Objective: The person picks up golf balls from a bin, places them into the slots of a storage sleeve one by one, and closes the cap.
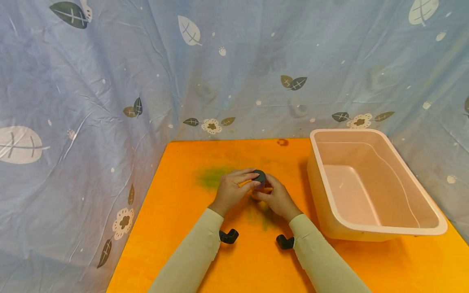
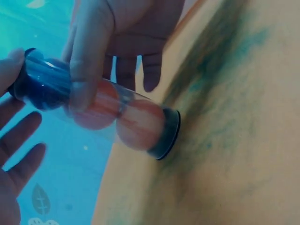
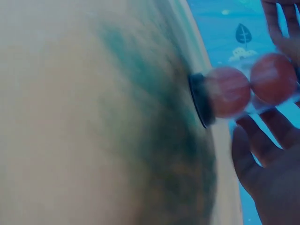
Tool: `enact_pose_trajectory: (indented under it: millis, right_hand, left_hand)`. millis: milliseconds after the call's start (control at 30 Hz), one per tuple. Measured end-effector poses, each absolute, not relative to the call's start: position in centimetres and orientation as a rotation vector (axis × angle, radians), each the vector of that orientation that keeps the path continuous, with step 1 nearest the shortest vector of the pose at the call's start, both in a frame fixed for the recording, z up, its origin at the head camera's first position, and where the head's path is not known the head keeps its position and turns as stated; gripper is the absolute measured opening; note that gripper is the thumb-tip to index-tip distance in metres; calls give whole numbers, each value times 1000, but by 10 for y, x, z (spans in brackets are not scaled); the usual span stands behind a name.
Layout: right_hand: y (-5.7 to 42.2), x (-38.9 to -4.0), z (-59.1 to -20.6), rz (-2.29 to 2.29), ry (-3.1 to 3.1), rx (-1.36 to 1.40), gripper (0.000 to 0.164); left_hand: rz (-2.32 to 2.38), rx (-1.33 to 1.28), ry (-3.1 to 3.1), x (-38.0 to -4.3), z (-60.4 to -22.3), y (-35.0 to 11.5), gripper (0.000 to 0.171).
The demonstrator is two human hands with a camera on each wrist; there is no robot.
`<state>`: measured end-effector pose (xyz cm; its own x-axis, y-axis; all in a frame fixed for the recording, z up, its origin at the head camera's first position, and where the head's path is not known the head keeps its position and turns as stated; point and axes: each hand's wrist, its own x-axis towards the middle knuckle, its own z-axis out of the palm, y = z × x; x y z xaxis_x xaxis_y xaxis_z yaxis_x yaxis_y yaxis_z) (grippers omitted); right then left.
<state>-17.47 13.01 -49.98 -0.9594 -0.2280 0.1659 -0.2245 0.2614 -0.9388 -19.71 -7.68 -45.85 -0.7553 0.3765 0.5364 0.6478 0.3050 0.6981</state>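
A clear plastic tube of balls (image 2: 140, 126) stands between the two hands, with a dark cap at each end. Through its wall show two reddish balls (image 3: 228, 92) and a dark blue one (image 2: 49, 84). My left hand (image 1: 233, 188) pinches the tube's upper dark cap (image 1: 259, 176) between thumb and fingers. Lower down, my right hand (image 1: 276, 197) holds the tube's body, its thumb lying across the wall in the left wrist view. The lower cap (image 3: 201, 100) is free of fingers. Whether it touches the table I cannot tell.
An orange table (image 1: 176, 228) with green smudges (image 1: 214, 178) lies under the hands. A pale pink plastic tub (image 1: 322, 179) stands at the right. Blue leaf-patterned curtains (image 1: 238, 81) hang at the back and sides.
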Motion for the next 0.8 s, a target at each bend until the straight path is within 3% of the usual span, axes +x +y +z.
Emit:
enact_pose_trajectory:
  millis: [167, 367, 500, 800]
  right_hand:
    - [138, -173, -488, -1876, 2392, -395, 60]
    - [139, -181, -463, -2013, 2328, -154, 64]
    - [138, -185, -456, -2027, 2245, -47, 69]
    - [137, -183, -462, -1941, 2142, -6, 61]
  left_hand:
    - [-1707, -849, -2332, -196, -457, -77, 45]
    - [-2190, -482, -2346, -202, -452, -71, 52]
    - [-2206, -326, -2466, -205, -455, -68, 57]
    - [-2293, -223, -2502, -203, -463, -68, 52]
